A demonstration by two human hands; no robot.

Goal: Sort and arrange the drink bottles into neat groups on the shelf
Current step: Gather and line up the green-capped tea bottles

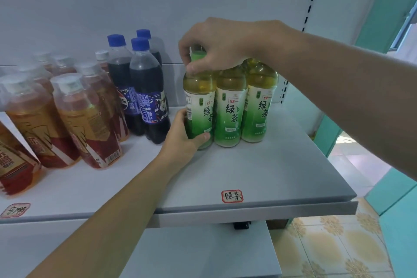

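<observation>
**Green tea bottle held in both hands**

Green-capped, the leftmost green tea bottle [198,106] stands near the shelf's [259,178] right end, touching its neighbours [243,106]. Your right hand [216,47] pinches its cap; your left hand [187,135] wraps its base. Bare shelf reaches the front edge; cola bottles [146,92] stand just left.

Both hands grip leftmost green tea bottle [198,106]

Green tea bottles [228,106]: yellow-green liquid, green-and-white labels, green cap. Cola bottles [144,88]: dark liquid, blue caps, blue labels. Amber bottles [85,119]: red-and-gold labels, white caps. Shelf [248,171] pale grey; floor tiles [334,246] cream, floral.
</observation>
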